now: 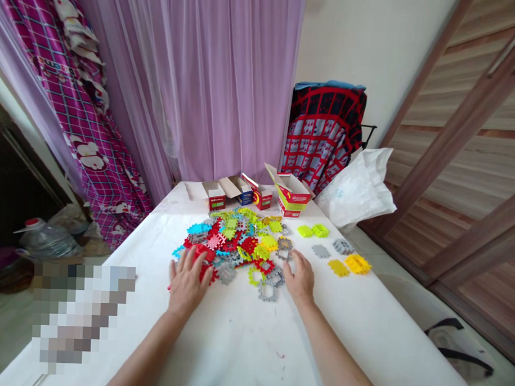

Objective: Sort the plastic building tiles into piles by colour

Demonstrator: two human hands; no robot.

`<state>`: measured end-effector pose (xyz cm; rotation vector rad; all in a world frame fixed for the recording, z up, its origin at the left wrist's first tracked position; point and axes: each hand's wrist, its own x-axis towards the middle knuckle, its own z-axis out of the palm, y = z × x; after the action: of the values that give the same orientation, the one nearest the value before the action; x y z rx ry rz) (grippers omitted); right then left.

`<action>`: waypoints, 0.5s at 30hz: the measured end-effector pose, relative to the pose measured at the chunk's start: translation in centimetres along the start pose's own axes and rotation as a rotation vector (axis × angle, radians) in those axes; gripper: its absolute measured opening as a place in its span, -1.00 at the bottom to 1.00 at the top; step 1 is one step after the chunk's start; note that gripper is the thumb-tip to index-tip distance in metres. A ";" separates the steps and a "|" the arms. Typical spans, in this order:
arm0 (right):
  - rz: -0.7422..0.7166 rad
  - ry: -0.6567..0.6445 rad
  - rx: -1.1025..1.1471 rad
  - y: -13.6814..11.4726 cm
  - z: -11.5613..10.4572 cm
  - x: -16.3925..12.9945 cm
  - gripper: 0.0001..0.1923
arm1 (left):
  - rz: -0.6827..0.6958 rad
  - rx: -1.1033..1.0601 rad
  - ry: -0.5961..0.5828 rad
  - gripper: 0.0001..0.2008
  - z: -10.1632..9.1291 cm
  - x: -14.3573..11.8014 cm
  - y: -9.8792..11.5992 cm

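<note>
Two hands rest palm-down and open at the near edge of a pile of interlocking plastic tiles [239,243], gripping nothing. The left hand [187,283] lies flat with fingers spread over red tiles at the pile's near-left corner. The right hand [300,280] lies at the near-right side, fingertips touching grey tiles. The pile sits directly ahead of both hands, toward the far edge of the table [235,338], and spreads wider across the table than it runs front to back. Both hands stand about equally near it, one at each flank.

Sorted groups lie to the right of the pile, apart from it: green tiles [313,231], grey tiles [331,249] and yellow tiles [350,265]. The right hand is nearer to these. Small open cardboard boxes [257,196] stand in a row behind the pile along the far edge. A white plastic bag [359,188] lies at the far-right corner. Nothing stands between the hands and the pile; the near part of the table carries only the forearms.
</note>
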<state>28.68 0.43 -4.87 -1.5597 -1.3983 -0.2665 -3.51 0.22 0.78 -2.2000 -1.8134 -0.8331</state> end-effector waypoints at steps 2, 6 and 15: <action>0.015 -0.013 -0.062 0.4 0.9 0.6 -0.68 | -0.207 0.009 -0.094 -0.49 0.0 0.9 -1.8; 0.005 -0.134 -0.102 -0.8 2.7 1.5 -0.75 | -0.164 -0.016 -0.208 -0.46 1.1 1.2 -2.3; 0.038 -0.238 0.260 -3.0 2.8 2.4 -0.67 | -0.089 -0.567 -0.099 -0.56 3.4 3.4 -0.2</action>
<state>25.71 3.62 -3.05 -1.4329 -1.5159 0.1252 -2.30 4.72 -0.35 -2.5296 -1.9072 -1.4288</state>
